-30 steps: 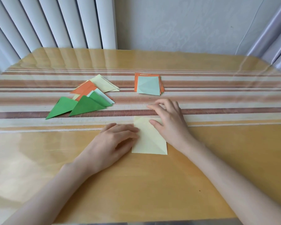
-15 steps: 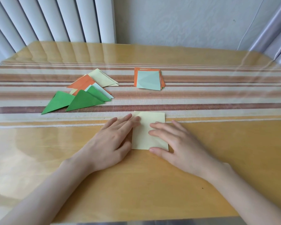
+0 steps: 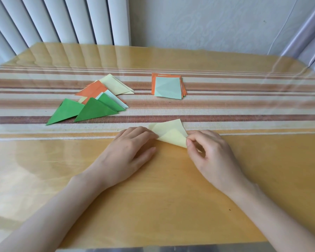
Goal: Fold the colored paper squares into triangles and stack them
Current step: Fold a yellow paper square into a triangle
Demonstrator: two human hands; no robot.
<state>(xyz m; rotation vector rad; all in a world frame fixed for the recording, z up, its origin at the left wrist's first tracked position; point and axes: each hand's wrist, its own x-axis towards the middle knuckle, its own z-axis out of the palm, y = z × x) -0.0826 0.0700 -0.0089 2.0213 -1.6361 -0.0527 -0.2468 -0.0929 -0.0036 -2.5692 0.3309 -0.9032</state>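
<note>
From the head view, a stack of paper squares (image 3: 168, 86) lies on the far part of the desk (image 3: 171, 206), a mint sheet on top of orange ones. Well to its left is a loose pile of folded triangles (image 3: 98, 100), green ones nearest, then orange, mint and pale yellow. Both rest on a striped cloth (image 3: 235, 110) under the glossy desk cover. White vertical slats (image 3: 62, 20) stand behind.

The pale yellow paper (image 3: 168, 132) sits at the cloth's near edge, between the hands, partly raised. The left hand (image 3: 131, 151) lies flat, its straight fingers (image 3: 145, 132) together, pressing the paper's left corner. The right hand (image 3: 207, 153) has its fingers (image 3: 191, 140) curled, thumb and forefinger pinching the paper's near right corner.
</note>
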